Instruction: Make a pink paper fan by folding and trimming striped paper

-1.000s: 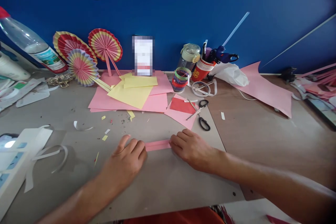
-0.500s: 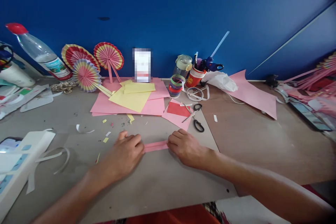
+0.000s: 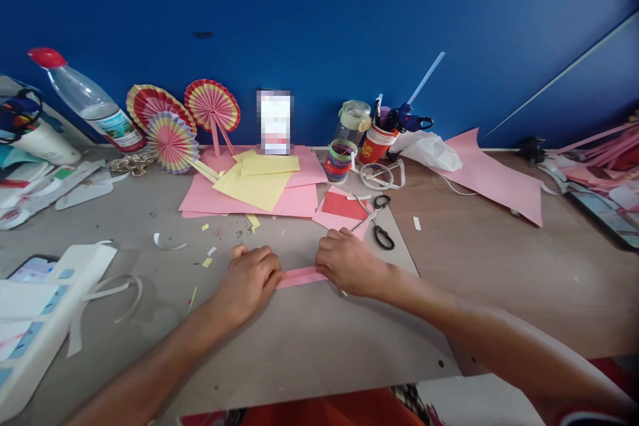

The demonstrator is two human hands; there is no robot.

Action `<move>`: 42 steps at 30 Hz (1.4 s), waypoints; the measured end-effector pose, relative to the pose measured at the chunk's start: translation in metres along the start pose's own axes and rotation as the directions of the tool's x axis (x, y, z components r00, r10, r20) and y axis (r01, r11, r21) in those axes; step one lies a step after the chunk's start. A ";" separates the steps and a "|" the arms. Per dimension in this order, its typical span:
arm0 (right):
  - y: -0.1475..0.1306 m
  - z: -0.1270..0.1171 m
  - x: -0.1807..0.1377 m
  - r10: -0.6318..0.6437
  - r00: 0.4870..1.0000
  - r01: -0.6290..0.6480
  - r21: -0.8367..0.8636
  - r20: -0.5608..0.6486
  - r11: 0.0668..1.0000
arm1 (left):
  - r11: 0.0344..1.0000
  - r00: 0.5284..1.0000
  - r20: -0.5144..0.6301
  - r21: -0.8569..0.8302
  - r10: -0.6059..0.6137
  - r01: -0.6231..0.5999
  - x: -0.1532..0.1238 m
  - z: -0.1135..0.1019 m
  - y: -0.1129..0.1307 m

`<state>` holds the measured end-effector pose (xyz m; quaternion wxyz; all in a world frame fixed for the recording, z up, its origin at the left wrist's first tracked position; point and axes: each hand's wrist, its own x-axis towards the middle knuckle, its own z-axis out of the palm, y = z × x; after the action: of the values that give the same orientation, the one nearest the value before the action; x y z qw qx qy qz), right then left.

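Note:
A narrow strip of pink folded paper lies low over the grey tabletop, stretched between my two hands. My left hand is closed, fingers curled, gripping its left end. Its right end sits under the curled fingers of my right hand, which is closed on it too. Both ends of the strip are hidden by the fingers. Just beyond my right hand, scissors with black handles rest partly on a red paper piece and a pink sheet.
Yellow sheets lie on larger pink sheets at the back. Paper fans lean near a tilted bottle at left. A red cup of tools stands near a clear jar. A white box is at left.
My right hand has shifted slightly left and up, bringing the hands a little closer together. Less pink paper shows between them. The whole view has shifted slightly.

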<state>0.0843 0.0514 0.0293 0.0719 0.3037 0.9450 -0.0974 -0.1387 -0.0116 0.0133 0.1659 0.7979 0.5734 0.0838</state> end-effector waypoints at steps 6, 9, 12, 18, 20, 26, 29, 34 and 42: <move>-0.004 -0.001 0.006 0.105 0.993 -0.109 0.109 0.045 0.988 | 0.999 0.999 0.014 0.010 -0.033 0.033 -0.001 -0.001 0.004; -0.006 -0.003 0.006 0.113 0.992 -0.117 0.100 0.051 0.988 | 0.998 0.999 0.007 0.057 -0.034 0.033 -0.003 -0.001 0.006; -0.009 -0.001 0.004 0.088 0.995 -0.091 0.058 0.050 0.994 | 0.995 0.999 0.030 0.088 -0.041 0.038 -0.005 -0.001 0.010; -0.009 0.007 0.001 0.074 0.997 -0.075 0.045 0.011 0.996 | 0.994 0.998 0.040 0.095 -0.057 0.053 -0.007 -0.002 0.014; -0.010 0.009 0.001 0.059 0.998 -0.058 0.030 -0.010 0.998 | 0.995 0.999 0.025 0.096 -0.036 0.034 -0.008 -0.001 0.014; -0.013 0.017 -0.006 -0.005 0.994 0.001 -0.037 -0.109 0.999 | 0.989 0.999 -0.022 0.148 0.029 -0.026 -0.012 0.005 0.013; -0.015 0.020 -0.009 -0.006 0.990 -0.001 -0.045 -0.140 0.999 | 0.987 0.997 -0.056 0.155 0.062 -0.053 -0.014 0.007 0.010; -0.016 0.018 -0.011 -0.003 0.988 -0.006 -0.057 -0.152 0.998 | 0.981 0.993 -0.085 0.184 0.081 -0.065 -0.015 0.005 0.010; -0.021 0.007 -0.006 0.095 0.995 -0.095 -0.004 -0.011 0.996 | 0.985 0.996 -0.061 0.165 0.066 -0.055 -0.015 0.003 0.013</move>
<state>0.0771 0.0302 0.0268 0.0720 0.3485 0.9302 -0.0902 -0.1315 -0.0302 0.0156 0.0784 0.8225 0.5592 0.0683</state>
